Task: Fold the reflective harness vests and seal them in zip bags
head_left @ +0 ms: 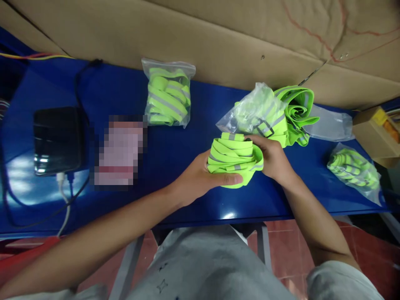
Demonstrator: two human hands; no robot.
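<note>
A rolled bundle of neon-green reflective strap (233, 156) with grey stripes is held above the blue table, near its front edge. My left hand (206, 175) wraps round its left side and underside, the thumb lying across the front. On the right, my right hand (270, 156) grips the bundle's far right side; its fingertips are partly hidden behind the strap. Just beyond my hands lies a clear plastic bag (259, 104) over more green strap with a black buckle (265, 128). Loose coils of green strap (296, 110) lie to its right.
Bagged green straps (168, 98) lie at the back, and another bagged strap (354, 168) at the right. A flat plastic bag (331, 123) lies near a cardboard box (378, 133). On the blue table (193, 208), a black device (58, 139) with cables sits left, beside a blurred-out item (118, 152).
</note>
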